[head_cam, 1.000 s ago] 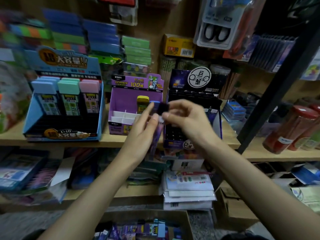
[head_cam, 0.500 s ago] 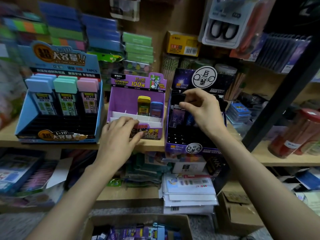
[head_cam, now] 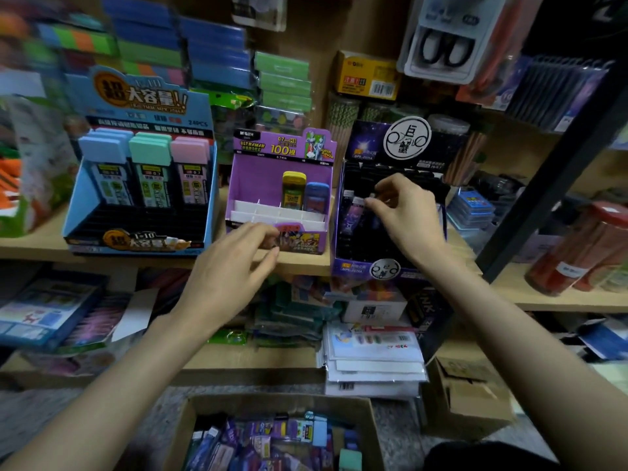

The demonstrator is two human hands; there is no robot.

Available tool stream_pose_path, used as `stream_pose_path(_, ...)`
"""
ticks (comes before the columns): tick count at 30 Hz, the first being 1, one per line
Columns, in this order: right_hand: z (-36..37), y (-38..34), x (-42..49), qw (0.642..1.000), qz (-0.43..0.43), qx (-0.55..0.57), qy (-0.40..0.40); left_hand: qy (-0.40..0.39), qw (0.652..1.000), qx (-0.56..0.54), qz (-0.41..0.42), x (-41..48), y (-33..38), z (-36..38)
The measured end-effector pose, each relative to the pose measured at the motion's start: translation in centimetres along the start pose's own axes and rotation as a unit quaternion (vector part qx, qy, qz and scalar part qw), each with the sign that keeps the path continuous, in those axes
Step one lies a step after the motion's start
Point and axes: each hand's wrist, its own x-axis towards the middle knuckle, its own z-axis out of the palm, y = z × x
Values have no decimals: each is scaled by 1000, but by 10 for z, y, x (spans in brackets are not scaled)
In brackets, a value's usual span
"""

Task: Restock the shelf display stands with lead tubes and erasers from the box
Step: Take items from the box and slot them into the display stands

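Because the stands sit along the shelf (head_cam: 170,260) edge above the stock box (head_cam: 371,424), we reach easily. In the dark stand (head_cam: 356,268) our right grip (head_cam: 401,215) pinches a lead tube (head_cam: 350,217) upright, apparently seating it. Our left grip (head_cam: 231,277) hovers slack and empty.

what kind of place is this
Probably a stationery shop: wooden shelves crowded with goods, cardboard display stands of lead tubes, packaged scissors hanging above, and a box of stock below.
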Motion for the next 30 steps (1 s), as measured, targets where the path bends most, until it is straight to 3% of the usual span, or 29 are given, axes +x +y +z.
stream_pose_path(4, -20, -4, -43, 996, -61, -50, -34, -97, 995, 32, 8, -39, -14, -5)
stream_pose_path(7, -15, -2, -96, 982, -77, -24, -171, -224, 972, 57, -28, -76, -32, 5)
stream_pose_path(10, 10, 11, -156, 945, -77, -71, -309, -308, 946, 25, -94, -123, -47, 27)
stream_pose_path(15, 70, 51, -252, 877, -9, -119, -465, -413, 889, -48, -189, -221, -60, 92)
stream_pose_path(18, 103, 77, -301, 838, 42, -119, -531, -434, 862, -83, -248, -276, -65, 124)
stream_pose_path(22, 137, 103, -349, 813, 131, -95, -560, -435, 846, -91, -295, -330, -75, 148)
stream_pose_path(26, 159, 118, -375, 831, 204, -64, -513, -399, 852, -63, -332, -350, -90, 159)
stream_pose_path(30, 179, 122, -383, 855, 196, -71, -475, -359, 880, -5, -312, -345, -96, 174)
